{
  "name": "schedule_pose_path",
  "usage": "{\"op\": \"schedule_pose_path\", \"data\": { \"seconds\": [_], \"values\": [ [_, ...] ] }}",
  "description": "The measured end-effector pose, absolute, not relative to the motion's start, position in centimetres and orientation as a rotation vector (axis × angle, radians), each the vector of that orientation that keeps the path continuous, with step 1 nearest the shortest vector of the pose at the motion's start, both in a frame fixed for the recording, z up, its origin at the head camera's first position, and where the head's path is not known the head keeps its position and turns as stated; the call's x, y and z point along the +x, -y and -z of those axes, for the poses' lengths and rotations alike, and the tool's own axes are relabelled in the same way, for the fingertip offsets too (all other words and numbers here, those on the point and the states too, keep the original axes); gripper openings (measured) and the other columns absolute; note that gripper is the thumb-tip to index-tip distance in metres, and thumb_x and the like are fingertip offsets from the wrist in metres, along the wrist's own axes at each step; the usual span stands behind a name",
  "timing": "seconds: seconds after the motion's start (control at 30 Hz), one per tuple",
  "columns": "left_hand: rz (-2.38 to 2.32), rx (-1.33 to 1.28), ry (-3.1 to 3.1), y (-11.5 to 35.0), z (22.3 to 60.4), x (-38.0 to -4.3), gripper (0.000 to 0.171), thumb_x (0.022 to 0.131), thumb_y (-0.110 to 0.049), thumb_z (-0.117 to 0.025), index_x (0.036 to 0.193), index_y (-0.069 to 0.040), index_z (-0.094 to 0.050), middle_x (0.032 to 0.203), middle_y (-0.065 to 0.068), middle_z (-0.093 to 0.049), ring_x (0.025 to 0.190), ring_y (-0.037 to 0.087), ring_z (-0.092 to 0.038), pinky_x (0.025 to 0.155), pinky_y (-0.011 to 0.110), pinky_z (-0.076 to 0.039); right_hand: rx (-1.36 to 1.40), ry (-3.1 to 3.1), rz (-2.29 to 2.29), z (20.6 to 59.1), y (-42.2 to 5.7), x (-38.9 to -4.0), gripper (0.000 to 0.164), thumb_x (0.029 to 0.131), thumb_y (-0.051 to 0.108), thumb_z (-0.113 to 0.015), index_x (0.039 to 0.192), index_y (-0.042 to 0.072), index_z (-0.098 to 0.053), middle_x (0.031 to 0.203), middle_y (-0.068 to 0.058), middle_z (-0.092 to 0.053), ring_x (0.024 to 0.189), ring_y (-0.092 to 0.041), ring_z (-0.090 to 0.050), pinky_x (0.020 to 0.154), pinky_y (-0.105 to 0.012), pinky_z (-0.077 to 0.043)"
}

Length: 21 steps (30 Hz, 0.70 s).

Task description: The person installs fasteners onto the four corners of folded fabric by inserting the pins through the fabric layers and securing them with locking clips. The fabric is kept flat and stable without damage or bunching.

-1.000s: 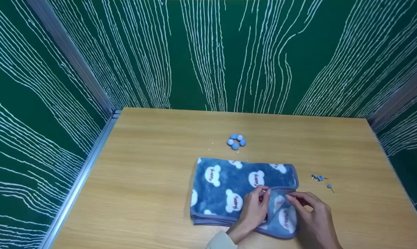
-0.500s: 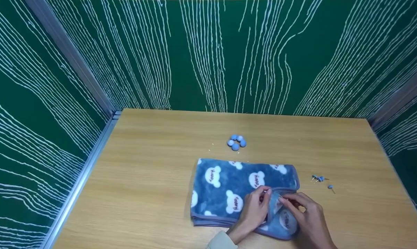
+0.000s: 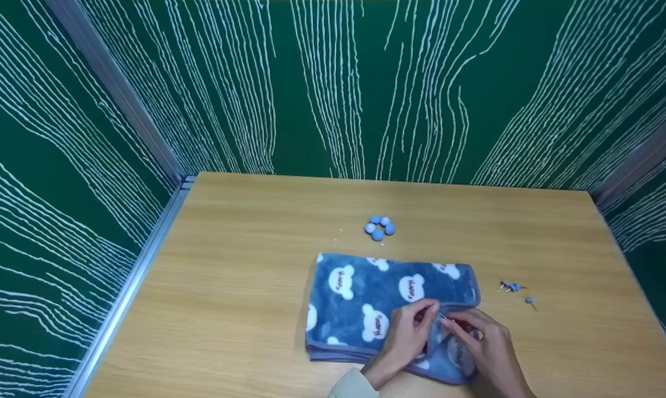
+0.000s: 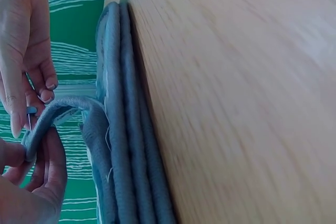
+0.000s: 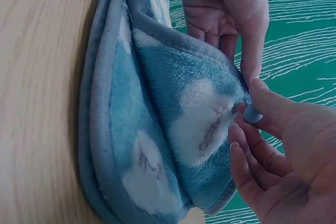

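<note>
A folded blue blanket (image 3: 355,304) with white bear-head prints lies on the table, one corner turned up. My left hand (image 3: 405,334) pinches the piped edge of that lifted corner between thumb and fingers. Close beside it, my right hand (image 3: 490,340) pinches a small blue-headed pin (image 5: 253,114) between thumb and forefinger. The left wrist view shows the pin's thin shaft pointing down against the blanket's edge; the tip is hidden. More blanket layers (image 4: 123,108) lie stacked below the raised corner.
Several blue round caps (image 3: 377,235) form a ring behind the blanket on the wooden table (image 3: 239,265). To the right lie several blue-headed pins (image 3: 514,287), one of them (image 3: 530,300) a little apart. Green walls (image 3: 321,83) with white lines enclose the table's back and sides.
My right hand has moved left with the pin, from the blanket's right side to the edge by my left fingers. The left hand has stayed almost in place.
</note>
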<state>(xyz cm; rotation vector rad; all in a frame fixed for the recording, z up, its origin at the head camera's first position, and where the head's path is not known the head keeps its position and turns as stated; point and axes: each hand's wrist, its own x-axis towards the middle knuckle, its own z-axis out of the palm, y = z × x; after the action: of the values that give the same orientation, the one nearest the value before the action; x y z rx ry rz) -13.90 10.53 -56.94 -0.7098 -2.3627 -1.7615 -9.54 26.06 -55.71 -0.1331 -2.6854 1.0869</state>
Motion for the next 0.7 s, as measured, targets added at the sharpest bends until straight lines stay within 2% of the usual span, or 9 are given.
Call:
{"op": "schedule_pose_path", "data": {
  "seconds": [0.33, 0.53, 0.7],
  "values": [
    [1.664, -0.755, 2.349, -10.50, 57.14, -13.91, 0.022, 0.097, -0.021, -0.054, 0.102, -0.011, -0.073, 0.089, -0.006, -0.071, 0.068, -0.012, -0.053, 0.061, 0.006, -0.043, -0.123, 2.689, -1.098, 55.92, -25.92, -9.70, 0.015, 0.081, 0.031, -0.074, 0.091, 0.019, -0.074, 0.088, 0.007, -0.069, 0.075, -0.007, -0.061, 0.064, -0.019, -0.050],
    [1.643, -0.838, 2.342, -10.36, 57.31, -13.96, 0.022, 0.097, -0.020, -0.054, 0.101, -0.012, -0.074, 0.085, -0.005, -0.071, 0.067, -0.012, -0.051, 0.060, 0.005, -0.042, -0.136, 2.591, -1.244, 56.31, -25.97, -9.51, 0.035, 0.077, 0.017, -0.078, 0.106, 0.011, -0.059, 0.074, 0.008, -0.066, 0.065, -0.008, -0.062, 0.058, -0.022, -0.050],
    [1.569, -0.948, 2.402, -10.10, 56.96, -14.14, 0.022, 0.096, -0.021, -0.054, 0.101, -0.013, -0.074, 0.089, -0.005, -0.071, 0.077, -0.010, -0.057, 0.067, 0.006, -0.043, -0.109, 2.584, -1.185, 56.47, -26.28, -9.54, 0.031, 0.074, 0.021, -0.081, 0.101, 0.013, -0.068, 0.073, 0.010, -0.067, 0.065, -0.004, -0.061, 0.060, -0.019, -0.050]
  ]
}}
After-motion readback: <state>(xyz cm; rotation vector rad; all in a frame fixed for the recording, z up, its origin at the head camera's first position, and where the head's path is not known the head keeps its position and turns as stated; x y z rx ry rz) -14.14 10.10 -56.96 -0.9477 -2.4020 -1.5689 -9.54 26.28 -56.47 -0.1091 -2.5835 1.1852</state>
